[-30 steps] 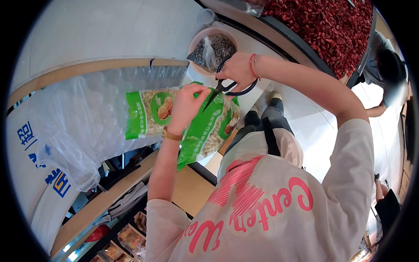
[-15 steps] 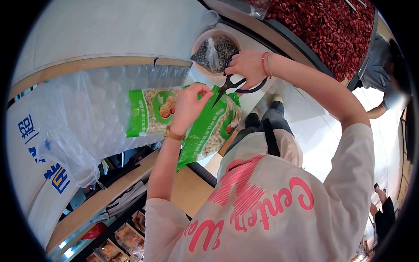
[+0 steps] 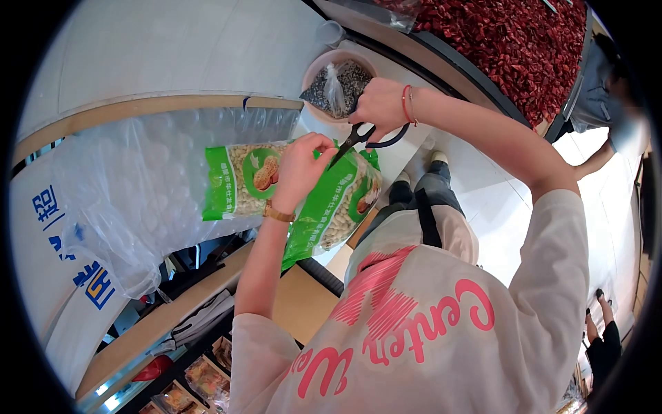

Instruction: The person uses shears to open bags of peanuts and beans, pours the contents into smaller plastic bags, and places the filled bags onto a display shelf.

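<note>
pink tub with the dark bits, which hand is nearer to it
Right: the right hand, holding the scissors, shows just beside the pink tub; the left hand is farther off, at the green bag.

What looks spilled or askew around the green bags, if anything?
Nothing stands out: no spill shows around the nearer green bag or the other bag; the right hand holds the scissors by their handles.

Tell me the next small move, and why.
Probably snip the nearer peanut bag beside the left hand: that hand seems to pinch the bag's edge, and the scissors in the right hand point at that spot.
</note>
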Demonstrator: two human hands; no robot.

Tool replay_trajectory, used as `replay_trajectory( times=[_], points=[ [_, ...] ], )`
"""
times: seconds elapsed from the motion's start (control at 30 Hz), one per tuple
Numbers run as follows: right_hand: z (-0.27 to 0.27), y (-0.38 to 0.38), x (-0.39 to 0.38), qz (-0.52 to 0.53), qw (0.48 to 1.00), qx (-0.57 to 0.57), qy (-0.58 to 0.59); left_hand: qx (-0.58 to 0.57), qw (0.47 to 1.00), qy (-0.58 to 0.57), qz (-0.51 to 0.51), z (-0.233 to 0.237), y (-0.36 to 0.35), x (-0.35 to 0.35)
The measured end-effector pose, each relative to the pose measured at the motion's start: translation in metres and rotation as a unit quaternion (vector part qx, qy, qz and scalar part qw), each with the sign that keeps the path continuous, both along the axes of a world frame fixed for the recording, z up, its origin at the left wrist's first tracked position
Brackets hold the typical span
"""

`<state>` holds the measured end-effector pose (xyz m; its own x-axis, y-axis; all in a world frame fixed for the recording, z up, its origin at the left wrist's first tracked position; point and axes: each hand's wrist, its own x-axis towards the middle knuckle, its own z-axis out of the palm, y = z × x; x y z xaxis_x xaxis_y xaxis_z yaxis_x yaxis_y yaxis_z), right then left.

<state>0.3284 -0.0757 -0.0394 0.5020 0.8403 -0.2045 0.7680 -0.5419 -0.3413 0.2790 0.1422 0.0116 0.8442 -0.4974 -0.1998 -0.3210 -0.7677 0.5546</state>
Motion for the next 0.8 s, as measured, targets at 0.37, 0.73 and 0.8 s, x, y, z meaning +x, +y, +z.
replay_trajectory(
  times=[0.37,0.73,0.8],
  points=[
    [-0.031,0.008,0.001,0.008,0.983,0.120,0.142,-0.053,0.998,0.001,0.027,-0.006,0.006,-0.007],
    [-0.037,0.012,0.004,0.043,0.907,0.385,-0.167,-0.064,0.996,0.010,0.060,-0.013,0.011,-0.004],
    [-0.035,0.016,0.003,0.047,0.912,0.370,-0.171,-0.079,0.996,-0.013,0.033,-0.015,0.010,-0.004]
  ],
)
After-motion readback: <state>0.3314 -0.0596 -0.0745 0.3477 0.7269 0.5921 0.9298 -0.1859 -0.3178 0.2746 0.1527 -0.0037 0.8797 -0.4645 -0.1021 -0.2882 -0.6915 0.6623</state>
